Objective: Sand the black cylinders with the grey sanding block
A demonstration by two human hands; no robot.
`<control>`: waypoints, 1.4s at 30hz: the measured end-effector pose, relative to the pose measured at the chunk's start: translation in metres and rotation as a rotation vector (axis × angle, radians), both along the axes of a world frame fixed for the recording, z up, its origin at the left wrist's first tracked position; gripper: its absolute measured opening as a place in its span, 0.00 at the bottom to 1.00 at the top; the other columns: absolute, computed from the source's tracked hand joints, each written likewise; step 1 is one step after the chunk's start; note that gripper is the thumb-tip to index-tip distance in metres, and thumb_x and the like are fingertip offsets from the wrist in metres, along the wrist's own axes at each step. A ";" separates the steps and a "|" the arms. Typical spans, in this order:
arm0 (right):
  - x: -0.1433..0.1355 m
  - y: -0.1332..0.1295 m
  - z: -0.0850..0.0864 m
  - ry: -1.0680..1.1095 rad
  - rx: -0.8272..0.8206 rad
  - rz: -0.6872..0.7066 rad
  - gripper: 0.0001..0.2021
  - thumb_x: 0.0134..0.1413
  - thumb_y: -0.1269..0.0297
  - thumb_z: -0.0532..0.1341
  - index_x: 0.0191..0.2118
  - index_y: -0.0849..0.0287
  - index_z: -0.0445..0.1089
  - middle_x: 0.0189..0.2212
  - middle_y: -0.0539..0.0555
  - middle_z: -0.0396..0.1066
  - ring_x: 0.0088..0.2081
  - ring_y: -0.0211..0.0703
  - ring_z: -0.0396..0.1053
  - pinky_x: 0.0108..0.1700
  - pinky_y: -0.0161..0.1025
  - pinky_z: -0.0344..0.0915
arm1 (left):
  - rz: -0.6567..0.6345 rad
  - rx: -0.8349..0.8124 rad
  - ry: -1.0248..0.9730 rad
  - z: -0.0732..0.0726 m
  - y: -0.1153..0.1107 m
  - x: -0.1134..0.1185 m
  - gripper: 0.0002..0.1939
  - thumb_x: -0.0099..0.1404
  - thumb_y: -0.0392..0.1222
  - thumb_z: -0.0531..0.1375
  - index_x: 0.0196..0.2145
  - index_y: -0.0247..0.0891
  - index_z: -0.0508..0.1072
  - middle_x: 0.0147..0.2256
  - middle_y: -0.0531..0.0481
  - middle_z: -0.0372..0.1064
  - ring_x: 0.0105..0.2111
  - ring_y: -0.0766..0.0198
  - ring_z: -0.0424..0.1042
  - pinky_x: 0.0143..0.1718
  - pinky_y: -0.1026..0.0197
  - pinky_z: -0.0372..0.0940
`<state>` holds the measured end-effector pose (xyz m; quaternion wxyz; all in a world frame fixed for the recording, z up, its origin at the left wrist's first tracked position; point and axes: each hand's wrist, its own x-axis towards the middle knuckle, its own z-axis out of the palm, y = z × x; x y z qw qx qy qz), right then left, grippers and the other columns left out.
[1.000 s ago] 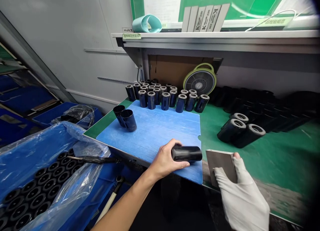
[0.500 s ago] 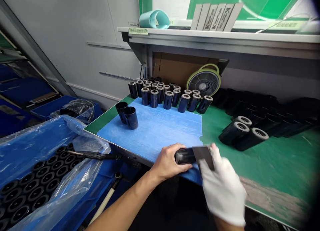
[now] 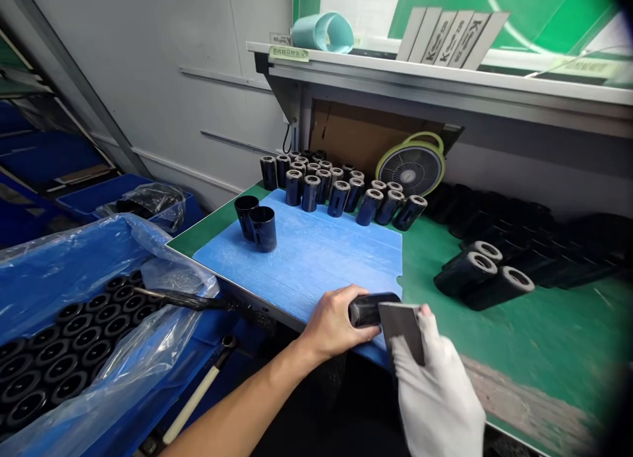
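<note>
My bare left hand is wrapped round one end of a black cylinder, held on its side above the near edge of the blue mat. My right hand, in a white glove, grips a flat grey sanding block between thumb and fingers. The block's upper left corner overlaps the near side of the cylinder; whether they touch I cannot tell. Two black cups, open at the top, stand on the mat's left part. Behind the mat several black cylinders with pale rims are upright in rows.
On the green table, several pale-rimmed cylinders lie tilted at right, before a dark pile. A green fan stands behind. Labelled blocks line the shelf. At left, a blue plastic-lined crate holds black cylinders.
The sanding block has slid down and slightly toward me along the cylinder, uncovering more of its far end. My left hand keeps its hold. The camera view has shifted a little.
</note>
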<state>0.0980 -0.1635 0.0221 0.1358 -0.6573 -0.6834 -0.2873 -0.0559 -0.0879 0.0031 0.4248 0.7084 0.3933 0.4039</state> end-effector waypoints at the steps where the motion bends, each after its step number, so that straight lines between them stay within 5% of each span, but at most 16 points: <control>1: -0.001 0.001 0.001 -0.002 0.009 -0.004 0.26 0.64 0.75 0.50 0.64 0.51 0.67 0.60 0.59 0.67 0.42 0.46 0.70 0.36 0.42 0.64 | -0.006 0.009 0.005 0.000 0.000 0.000 0.24 0.53 0.42 0.72 0.49 0.42 0.78 0.43 0.47 0.79 0.41 0.54 0.78 0.45 0.58 0.70; 5: -0.007 0.006 0.006 0.175 0.134 -0.172 0.23 0.67 0.63 0.56 0.66 0.55 0.64 0.45 0.57 0.75 0.35 0.44 0.70 0.34 0.41 0.64 | 0.000 0.018 0.025 0.001 -0.001 0.000 0.22 0.54 0.42 0.71 0.48 0.41 0.78 0.41 0.48 0.79 0.40 0.55 0.78 0.41 0.60 0.70; 10: -0.009 -0.001 0.006 -0.022 -0.004 0.009 0.25 0.65 0.74 0.52 0.64 0.50 0.67 0.59 0.58 0.68 0.40 0.44 0.71 0.34 0.40 0.62 | -0.019 0.027 0.020 0.002 0.000 0.000 0.23 0.54 0.38 0.70 0.49 0.42 0.77 0.43 0.49 0.79 0.41 0.55 0.78 0.43 0.60 0.70; 14: -0.015 0.005 0.005 0.199 0.153 -0.122 0.24 0.67 0.62 0.56 0.67 0.54 0.62 0.43 0.57 0.75 0.33 0.43 0.70 0.31 0.40 0.60 | -0.005 0.046 0.029 0.001 0.000 0.000 0.21 0.55 0.41 0.70 0.47 0.42 0.77 0.41 0.48 0.79 0.40 0.54 0.78 0.41 0.60 0.70; 19: -0.018 -0.001 0.003 0.034 0.025 -0.004 0.26 0.66 0.70 0.50 0.65 0.45 0.65 0.55 0.57 0.71 0.39 0.48 0.71 0.34 0.43 0.62 | -0.010 0.027 0.036 -0.001 0.001 0.001 0.22 0.54 0.41 0.70 0.48 0.43 0.77 0.43 0.48 0.79 0.41 0.54 0.78 0.42 0.60 0.70; 23: -0.020 0.006 0.007 0.222 0.143 -0.132 0.24 0.67 0.61 0.55 0.66 0.56 0.65 0.40 0.59 0.75 0.34 0.46 0.69 0.33 0.41 0.61 | 0.015 0.025 0.043 0.000 0.002 0.001 0.21 0.54 0.42 0.70 0.47 0.41 0.77 0.40 0.48 0.79 0.39 0.54 0.78 0.40 0.61 0.70; 28: -0.019 0.001 0.008 -0.007 0.014 0.040 0.24 0.63 0.75 0.53 0.60 0.51 0.71 0.57 0.58 0.70 0.38 0.46 0.69 0.33 0.42 0.59 | -0.013 0.017 0.023 0.001 0.002 0.000 0.22 0.53 0.40 0.70 0.48 0.43 0.77 0.43 0.49 0.80 0.40 0.54 0.78 0.41 0.61 0.70; 33: -0.021 0.008 0.009 0.197 0.129 -0.163 0.24 0.67 0.61 0.55 0.66 0.58 0.63 0.39 0.58 0.74 0.31 0.44 0.66 0.30 0.41 0.58 | 0.015 0.010 0.036 0.000 0.002 0.000 0.21 0.54 0.42 0.70 0.46 0.41 0.77 0.38 0.49 0.79 0.37 0.55 0.78 0.37 0.62 0.69; 38: -0.020 0.002 0.007 0.023 0.017 0.045 0.26 0.63 0.73 0.51 0.65 0.51 0.66 0.56 0.60 0.69 0.39 0.45 0.69 0.34 0.41 0.62 | -0.001 0.029 0.048 0.001 0.002 0.001 0.22 0.53 0.41 0.70 0.47 0.42 0.77 0.40 0.50 0.79 0.38 0.57 0.78 0.39 0.62 0.69; 42: -0.025 0.012 0.010 0.180 0.190 -0.119 0.25 0.66 0.62 0.55 0.66 0.58 0.64 0.37 0.58 0.73 0.32 0.44 0.68 0.30 0.39 0.59 | 0.040 0.023 0.067 0.001 0.002 0.001 0.19 0.54 0.42 0.69 0.43 0.40 0.75 0.37 0.51 0.78 0.36 0.58 0.77 0.35 0.64 0.67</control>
